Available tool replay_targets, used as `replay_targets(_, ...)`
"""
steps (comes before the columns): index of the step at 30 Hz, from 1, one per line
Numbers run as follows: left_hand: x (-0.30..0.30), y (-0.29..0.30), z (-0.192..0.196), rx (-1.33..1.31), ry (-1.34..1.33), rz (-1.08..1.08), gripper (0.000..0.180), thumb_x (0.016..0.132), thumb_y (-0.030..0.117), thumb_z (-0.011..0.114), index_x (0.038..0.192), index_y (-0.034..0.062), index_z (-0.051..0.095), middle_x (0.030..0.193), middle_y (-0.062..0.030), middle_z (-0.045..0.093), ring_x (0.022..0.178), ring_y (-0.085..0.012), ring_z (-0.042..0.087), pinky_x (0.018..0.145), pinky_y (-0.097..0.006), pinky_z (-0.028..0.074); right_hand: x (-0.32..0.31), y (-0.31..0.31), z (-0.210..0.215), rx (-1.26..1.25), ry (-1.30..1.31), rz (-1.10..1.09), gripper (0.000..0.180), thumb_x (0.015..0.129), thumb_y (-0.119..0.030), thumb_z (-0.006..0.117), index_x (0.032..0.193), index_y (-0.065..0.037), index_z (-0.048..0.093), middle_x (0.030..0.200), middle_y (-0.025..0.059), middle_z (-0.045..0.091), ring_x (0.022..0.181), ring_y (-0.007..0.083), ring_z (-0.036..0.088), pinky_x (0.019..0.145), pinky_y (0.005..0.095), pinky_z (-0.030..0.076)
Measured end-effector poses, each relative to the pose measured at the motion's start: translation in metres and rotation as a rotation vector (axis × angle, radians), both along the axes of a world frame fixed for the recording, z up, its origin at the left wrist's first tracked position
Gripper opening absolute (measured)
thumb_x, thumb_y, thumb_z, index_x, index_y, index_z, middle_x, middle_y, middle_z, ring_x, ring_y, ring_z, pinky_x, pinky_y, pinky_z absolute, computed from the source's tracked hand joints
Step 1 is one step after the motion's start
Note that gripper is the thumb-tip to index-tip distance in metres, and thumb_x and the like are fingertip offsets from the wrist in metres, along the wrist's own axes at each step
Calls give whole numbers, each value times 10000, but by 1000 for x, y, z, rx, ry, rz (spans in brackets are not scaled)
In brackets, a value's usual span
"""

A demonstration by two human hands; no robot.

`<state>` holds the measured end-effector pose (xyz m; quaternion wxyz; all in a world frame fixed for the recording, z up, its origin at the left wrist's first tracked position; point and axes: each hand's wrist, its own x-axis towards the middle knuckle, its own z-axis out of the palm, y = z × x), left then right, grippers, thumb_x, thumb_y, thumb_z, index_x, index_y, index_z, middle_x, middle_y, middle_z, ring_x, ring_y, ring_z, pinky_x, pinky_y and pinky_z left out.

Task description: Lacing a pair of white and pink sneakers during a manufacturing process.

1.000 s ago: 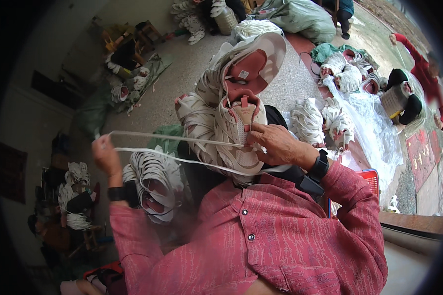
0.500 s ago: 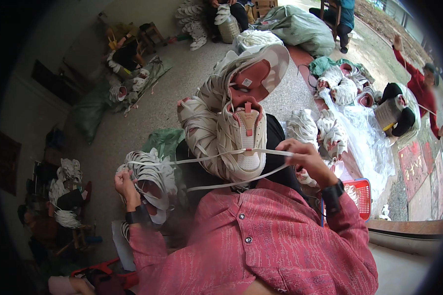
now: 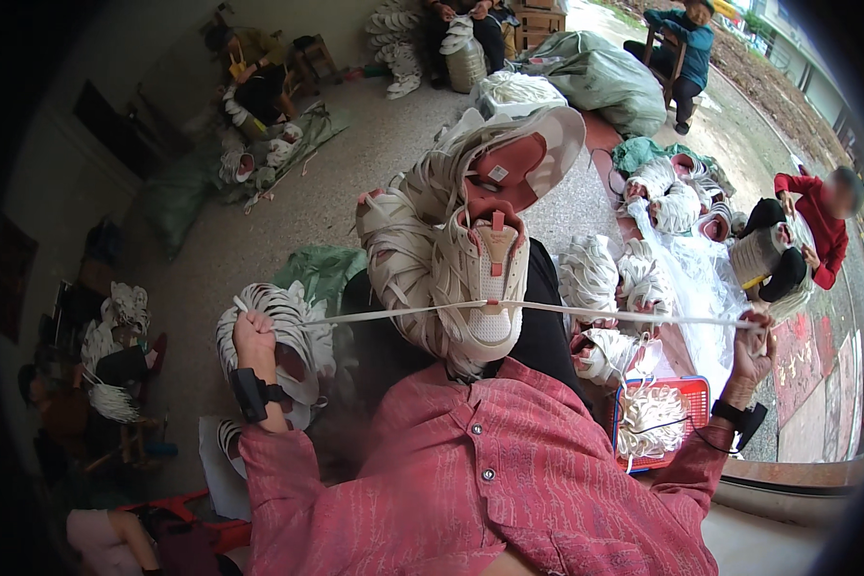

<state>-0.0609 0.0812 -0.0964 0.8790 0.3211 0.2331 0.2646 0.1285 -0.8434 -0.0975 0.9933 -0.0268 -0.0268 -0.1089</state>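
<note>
Shoelace (image 3: 384,314), white & flat, is stretched almost straight across the middle of the frame; its mid part lies at the small red loop (image 3: 492,302) of the shoe (image 3: 483,331). This shoe is in the centre of the frame, toe toward the lower edge, tongue pale w/ red tabs. L hand (image 3: 254,341), left of centre, has its fingers curled together, clamped on one side of the lace. R hand (image 3: 754,350), at the right of the frame, has fingertips together, pinching the other side. More shoes (image 3: 398,259) are nested in a curved row next to it. A stack of white shoes (image 3: 278,331) is just beside L hand. In the lower right, a red basket (image 3: 701,408) w/ white laces (image 3: 648,422) is near R hand.
</note>
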Motion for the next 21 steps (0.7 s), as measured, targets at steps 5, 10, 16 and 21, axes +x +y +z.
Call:
replay_targets(5, -29, 56, -37, 19, -43, 103, 312, 1017, 257, 376, 722, 158, 398, 627, 5, 348, 514, -148, 330, 480, -317, 255, 3, -105, -72, -87, 323, -138, 381, 915, -154, 574, 1221, 73, 571, 1190, 221, 623, 1082, 338, 602, 1027, 553, 434)
replay_targets(10, -167, 126, -57, 234, -370, -133, 252, 1036, 369, 378, 900, 187, 485, 657, 16, 426, 634, -178, 444, 688, -381, 375, 55, -116, -119, -75, 629, -38, 397, 1045, -179, 423, 1285, 120, 527, 1187, 241, 653, 1083, 366, 622, 989, 473, 501)
replay_targets(16, -128, 169, 20, 138, 179, 412, 250, 1018, 361, 376, 890, 167, 470, 616, 35, 348, 491, -166, 359, 472, -369, 308, 0, -97, -173, -310, 622, 55, 291, 966, 75, 492, 1243, 35, 573, 927, 96, 587, 737, 167, 564, 580, 204, 453)
replay_targets(21, -225, 172, 22, 166, 137, 464, 190, 1016, 288, 410, 913, 154, 498, 625, 45, 341, 470, -141, 329, 429, -333, 270, 75, -3, -155, -432, 617, 204, 269, 967, 59, 501, 1232, 104, 522, 789, 39, 496, 620, 147, 411, 527, 215, 360)
